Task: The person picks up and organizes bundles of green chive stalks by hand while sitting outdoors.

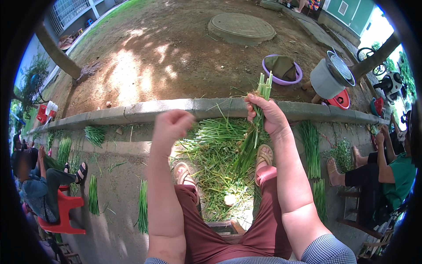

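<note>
Chives [259, 112] stand upright in the right hand [268, 115], a tight bunch with cut ends up and the long green leaves hanging down toward the knees. The fingers are wrapped fully round the stalks. The left hand [171, 124] is raised just beside the bunch, apart from it, fingers curled in; whether it pinches a stray leaf I cannot tell.

Below, between the sandals [264, 155], a loose heap [215, 149] of green trimmings and stalks covers the ground up to the kerb [176, 108]. Tidy bundles [310, 143] lie in rows to either side on the paving, so a good part of the sorting looks done, I judge, while the heap suggests plenty is left.

Beyond the kerb sit a purple basin [282, 72], a grey pot [330, 79] and a round cover [241, 27] in the dirt. One person on a red chair [63, 211] works at the left; another in green sits at the right.
</note>
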`<state>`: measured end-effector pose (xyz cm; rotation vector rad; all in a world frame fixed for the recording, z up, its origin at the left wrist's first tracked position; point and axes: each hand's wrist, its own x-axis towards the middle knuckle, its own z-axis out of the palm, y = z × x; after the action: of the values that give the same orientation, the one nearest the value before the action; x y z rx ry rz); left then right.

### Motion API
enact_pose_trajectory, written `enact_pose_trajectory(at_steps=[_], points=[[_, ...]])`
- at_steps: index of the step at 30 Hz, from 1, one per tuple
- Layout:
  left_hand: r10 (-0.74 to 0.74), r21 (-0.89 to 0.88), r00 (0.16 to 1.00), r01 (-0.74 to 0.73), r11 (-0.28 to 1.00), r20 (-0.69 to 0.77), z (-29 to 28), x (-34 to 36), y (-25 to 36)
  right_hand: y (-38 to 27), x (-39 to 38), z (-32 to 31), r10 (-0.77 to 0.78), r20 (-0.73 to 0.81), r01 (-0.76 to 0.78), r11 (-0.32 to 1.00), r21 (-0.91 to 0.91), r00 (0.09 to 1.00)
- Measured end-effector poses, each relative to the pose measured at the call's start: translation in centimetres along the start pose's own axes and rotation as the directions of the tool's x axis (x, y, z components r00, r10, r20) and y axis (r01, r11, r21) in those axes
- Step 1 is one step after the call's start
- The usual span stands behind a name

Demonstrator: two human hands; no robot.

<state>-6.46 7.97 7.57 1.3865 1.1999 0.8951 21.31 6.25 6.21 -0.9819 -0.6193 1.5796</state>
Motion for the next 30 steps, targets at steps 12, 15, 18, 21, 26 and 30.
enact_pose_trajectory(at_steps=[12,15,18,21,26,30], points=[[0.165,-0.222,0.983,-0.142,0.965,0.087,7.2,0.1,-0.7,2.0,-0.5,3.1,0.083,0.218,-0.045,0.984,-0.174,0.972],[0.258,-0.258,0.966,-0.244,0.935,0.019,7.5,0.5,-1.7,2.6,-0.5,3.3,0.107,0.281,-0.039,0.971,-0.237,0.954],[0.262,-0.243,0.964,-0.266,0.933,-0.051,7.6,0.5,-1.5,2.8,-0.3,3.2,0.109,0.236,-0.046,0.965,-0.258,0.966],[0.218,-0.236,0.967,-0.245,0.94,-0.134,6.9,0.3,-1.1,2.1,-0.7,3.6,0.103,0.164,-0.058,0.964,-0.258,0.981],[0.144,-0.436,0.973,-0.21,0.875,-0.18,5.3,0.7,-1.0,2.0,-0.3,2.5,0.057,0.221,-0.015,0.982,-0.187,0.974],[0.134,-0.481,0.966,-0.227,0.847,-0.22,5.2,0.6,-1.2,2.0,-0.5,3.3,0.044,0.198,0.0,0.976,-0.216,0.979]])
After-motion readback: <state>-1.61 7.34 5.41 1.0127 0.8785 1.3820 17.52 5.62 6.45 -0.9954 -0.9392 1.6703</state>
